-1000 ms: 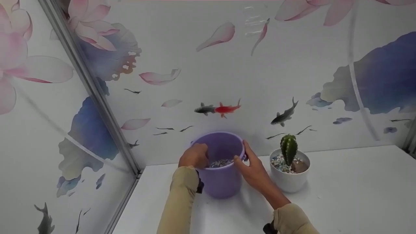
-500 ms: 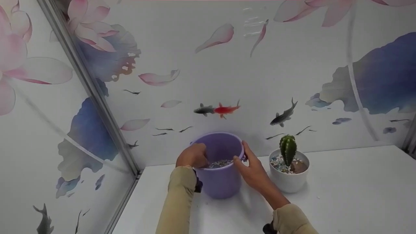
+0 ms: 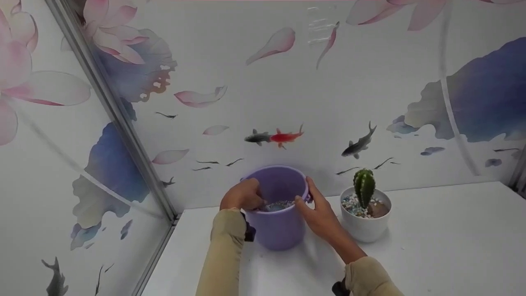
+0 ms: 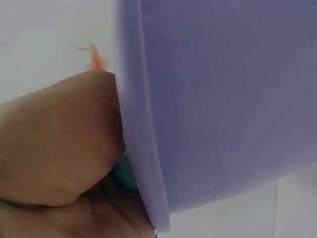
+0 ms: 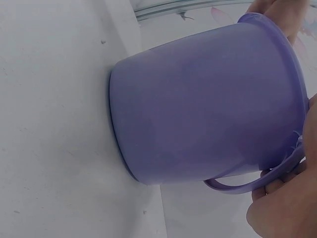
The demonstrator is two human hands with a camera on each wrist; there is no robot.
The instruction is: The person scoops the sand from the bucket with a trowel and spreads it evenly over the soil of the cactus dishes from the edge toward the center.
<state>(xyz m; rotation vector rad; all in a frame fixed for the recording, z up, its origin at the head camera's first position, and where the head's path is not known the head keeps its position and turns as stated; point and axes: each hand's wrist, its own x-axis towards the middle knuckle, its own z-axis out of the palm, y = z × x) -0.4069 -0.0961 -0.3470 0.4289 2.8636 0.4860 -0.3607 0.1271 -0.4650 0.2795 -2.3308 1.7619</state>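
A purple bucket (image 3: 279,230) with gravel (image 3: 283,204) inside stands on the white table against the wall. My left hand (image 3: 242,195) reaches over its left rim, fingers curled down inside. In the left wrist view a smooth teal object (image 4: 126,172) shows between thumb and fingers; the rim hides the rest, so its kind cannot be told. A bluish patch shows on the gravel by the fingertips. My right hand (image 3: 322,213) grips the bucket's right rim, thumb toward the front, fingers behind. In the right wrist view the bucket's handle (image 5: 237,187) hangs down by those fingers.
Close to the right of my right hand stands a white pot (image 3: 365,229) with a green cactus (image 3: 365,189) and coloured pebbles. The printed wall (image 3: 279,90) rises right behind the bucket. A metal-framed side panel (image 3: 123,152) borders the table's left edge.
My left hand has shifted slightly left inside the bucket's rim, and a bluish patch now shows at its fingertips. The right hand and the bucket have stayed in place.
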